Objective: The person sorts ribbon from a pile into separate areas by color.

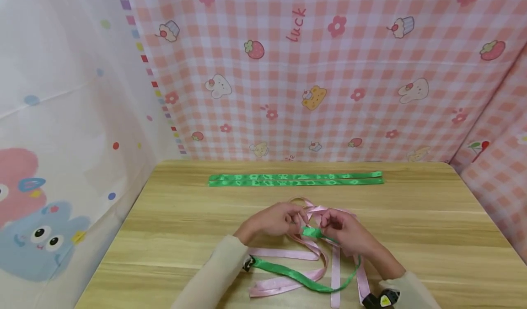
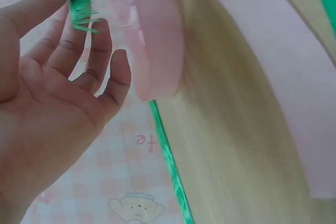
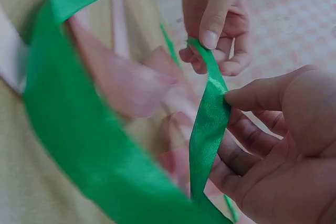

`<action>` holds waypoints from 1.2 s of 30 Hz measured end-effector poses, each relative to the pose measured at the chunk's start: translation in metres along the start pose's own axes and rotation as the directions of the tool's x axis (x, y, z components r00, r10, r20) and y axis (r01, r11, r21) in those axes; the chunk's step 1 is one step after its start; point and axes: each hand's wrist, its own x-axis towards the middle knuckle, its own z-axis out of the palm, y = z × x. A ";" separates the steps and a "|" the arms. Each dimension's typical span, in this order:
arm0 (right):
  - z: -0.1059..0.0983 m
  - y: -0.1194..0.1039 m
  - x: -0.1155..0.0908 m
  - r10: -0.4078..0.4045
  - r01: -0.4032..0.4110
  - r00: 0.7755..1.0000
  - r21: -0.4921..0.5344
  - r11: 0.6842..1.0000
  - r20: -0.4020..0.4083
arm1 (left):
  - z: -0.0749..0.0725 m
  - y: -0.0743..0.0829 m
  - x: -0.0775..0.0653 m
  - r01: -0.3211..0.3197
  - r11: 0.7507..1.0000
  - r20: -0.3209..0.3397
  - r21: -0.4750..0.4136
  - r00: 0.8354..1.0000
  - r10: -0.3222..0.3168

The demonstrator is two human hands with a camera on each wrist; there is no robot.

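Note:
Between my two hands a short stretch of green satin ribbon (image 1: 311, 232) is held over the table. My left hand (image 1: 281, 218) pinches its end between thumb and fingers; loose threads (image 2: 86, 24) fray from that end in the left wrist view. A little farther along, my right hand (image 1: 345, 230) pinches the same ribbon with thumb and forefinger. From there the green ribbon (image 3: 79, 103) loops down toward me and back left across the table. Pink ribbon (image 1: 284, 253) lies in loose loops and strips beneath and around both hands.
Two green ribbon strips (image 1: 296, 179) lie side by side along the far part of the wooden table (image 1: 173, 226). A pink checked curtain (image 1: 288, 71) hangs behind the table, and a white printed cloth (image 1: 82, 130) hangs at the left.

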 end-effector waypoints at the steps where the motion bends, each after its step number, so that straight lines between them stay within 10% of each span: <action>1: -0.002 -0.002 0.000 0.003 -0.003 1.000 0.007 1.000 0.004 | -0.002 0.001 -0.001 -0.010 1.000 -0.011 -0.015 1.000 0.010; 16: -0.034 -0.049 -0.005 -0.101 0.077 0.990 0.220 0.973 0.100 | -0.037 0.028 -0.023 -0.100 0.957 -0.080 -0.274 0.994 0.081; 26: -0.024 -0.066 0.000 -0.197 0.143 0.967 0.296 0.944 0.162 | -0.022 0.041 -0.021 -0.081 0.972 0.053 -0.222 0.994 0.095; 36: -0.018 -0.071 -0.004 -0.185 0.166 0.980 0.214 0.963 0.070 | -0.017 0.045 -0.023 -0.119 0.925 -0.145 -0.360 0.987 0.070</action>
